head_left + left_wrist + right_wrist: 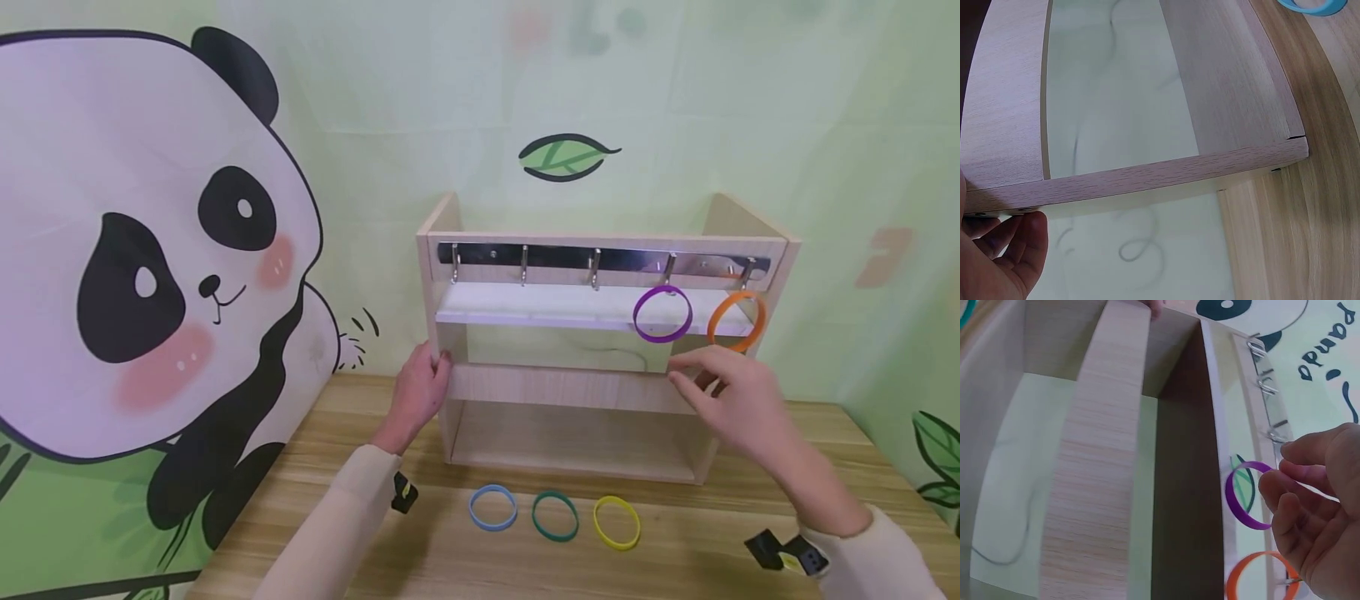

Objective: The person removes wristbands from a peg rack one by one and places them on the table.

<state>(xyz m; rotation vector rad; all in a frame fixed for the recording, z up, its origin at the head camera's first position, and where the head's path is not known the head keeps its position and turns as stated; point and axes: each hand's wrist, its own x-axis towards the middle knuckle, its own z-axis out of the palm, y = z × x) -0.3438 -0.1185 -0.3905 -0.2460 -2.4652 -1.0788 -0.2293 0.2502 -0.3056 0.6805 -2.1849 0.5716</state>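
Note:
My left hand grips the left side panel of a small wooden shelf, its fingertips against the panel's outer face in the left wrist view. A purple wristband hangs from the fourth hook on the metal hook rail. From the last hook on the right hangs an orange wristband. Just below these two bands is my right hand, fingers loosely bent and holding nothing. In the right wrist view its fingertips overlap the edge of the purple band.
On the wooden table, a blue wristband, a green wristband and a yellow wristband lie in a row before the shelf. Three hooks at the left carry no band. Behind the shelf is a printed wall cloth with a panda.

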